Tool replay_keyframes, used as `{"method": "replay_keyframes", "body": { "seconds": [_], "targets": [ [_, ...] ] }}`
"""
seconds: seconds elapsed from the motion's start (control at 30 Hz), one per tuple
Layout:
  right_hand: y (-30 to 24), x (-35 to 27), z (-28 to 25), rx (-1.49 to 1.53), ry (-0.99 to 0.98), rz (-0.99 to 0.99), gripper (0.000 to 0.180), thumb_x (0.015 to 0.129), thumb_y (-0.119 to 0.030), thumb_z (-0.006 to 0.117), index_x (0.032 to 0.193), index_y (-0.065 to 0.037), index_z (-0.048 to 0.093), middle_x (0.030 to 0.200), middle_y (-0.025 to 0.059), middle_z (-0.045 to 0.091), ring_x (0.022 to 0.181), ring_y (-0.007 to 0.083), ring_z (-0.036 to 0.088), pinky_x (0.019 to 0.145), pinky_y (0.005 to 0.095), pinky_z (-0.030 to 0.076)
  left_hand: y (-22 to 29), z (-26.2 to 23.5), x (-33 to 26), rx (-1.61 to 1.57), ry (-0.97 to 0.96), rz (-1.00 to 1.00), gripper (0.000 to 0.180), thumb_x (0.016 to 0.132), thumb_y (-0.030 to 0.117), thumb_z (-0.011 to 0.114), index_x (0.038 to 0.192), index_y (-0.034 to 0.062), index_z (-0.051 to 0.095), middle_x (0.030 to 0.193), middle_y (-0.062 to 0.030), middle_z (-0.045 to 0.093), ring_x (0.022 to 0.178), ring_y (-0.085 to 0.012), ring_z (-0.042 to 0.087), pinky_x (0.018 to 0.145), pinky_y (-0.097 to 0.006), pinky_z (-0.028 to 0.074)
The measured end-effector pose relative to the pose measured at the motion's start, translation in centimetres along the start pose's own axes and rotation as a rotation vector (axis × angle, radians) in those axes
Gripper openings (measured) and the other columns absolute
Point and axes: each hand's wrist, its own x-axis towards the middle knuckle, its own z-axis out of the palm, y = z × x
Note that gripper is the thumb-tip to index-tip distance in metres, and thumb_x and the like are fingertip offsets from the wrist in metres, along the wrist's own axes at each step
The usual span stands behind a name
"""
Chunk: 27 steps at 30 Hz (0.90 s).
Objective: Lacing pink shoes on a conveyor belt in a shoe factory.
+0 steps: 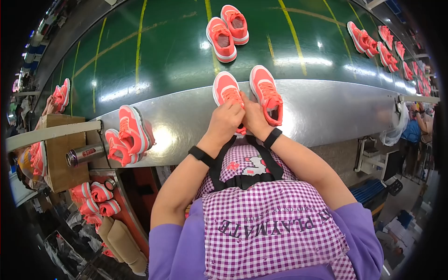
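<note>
Hands together at coral running shoe (225, 86), over steel ledge (326, 107): left hand (227, 117) clamped on its lace area, right hand (255, 116) against its side, grip unclear. Matching shoe (266, 91) just right.

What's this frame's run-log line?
left hand: on left coral shoe | right hand: at same shoe | beside: right coral shoe | below: metal ledge

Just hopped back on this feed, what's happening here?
A person has both hands on a coral shoe above the metal ledge: the left hand grips around its laces, and the right hand is at its right side. A matching shoe sits just to the right. Ahead, another pair stands on the green surface, and more coral shoes rest on the ledge to the left.
</note>
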Motion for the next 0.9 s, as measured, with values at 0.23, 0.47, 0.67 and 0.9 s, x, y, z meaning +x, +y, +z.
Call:
{"method": "replay_keyframes", "body": {
  "seconds": [0.23,0.47,0.67,0.9],
  "targets": [
    [0.5,-0.5,0.7,0.021,0.114,-0.046,0.067,0.073,-0.008,0.069,0.132,0.004,0.038,0.082,0.0263,0.064,0.079,0.0423,0.063,0.067,0.0483,0.049,0.7,-1.8,-0.4,-0.279,0.040,-0.263,0.028,0.078,0.004,0.059,0.106,0.0035,0.063,0.098,-0.0125,0.059,0.094,-0.0258,0.058,0.082,-0.032,0.048],
    [-0.1,-0.5,-0.2,0.029,0.079,-0.017,0.063,0.074,-0.010,0.069,0.129,0.004,0.041,0.085,0.0270,0.063,0.082,0.0425,0.063,0.068,0.0478,0.050,-0.8,-0.8,-3.3,-0.549,0.035,-0.738,0.032,0.090,0.010,0.057,0.121,0.0029,0.059,0.110,-0.0150,0.059,0.095,-0.0223,0.062,0.082,-0.031,0.049],
    [-0.2,-0.6,-0.3,0.067,0.090,0.000,0.058,0.076,-0.012,0.068,0.126,0.001,0.042,0.084,0.0270,0.063,0.081,0.0432,0.063,0.069,0.0484,0.050,0.1,0.2,-2.9,-0.585,0.085,-0.887,0.023,0.088,0.015,0.063,0.105,-0.0006,0.067,0.098,-0.0139,0.066,0.082,-0.0222,0.065,0.075,-0.031,0.051],
    [-0.3,-0.9,-0.6,0.044,0.028,0.026,0.062,0.076,-0.012,0.068,0.129,0.004,0.041,0.087,0.0269,0.063,0.082,0.0424,0.063,0.070,0.0470,0.051,-4.4,-0.6,-0.9,-0.910,-0.304,-0.906,0.018,0.087,0.016,0.067,0.090,-0.0015,0.067,0.084,-0.0016,0.063,0.073,-0.0100,0.056,0.070,-0.026,0.046]
  ]
}}
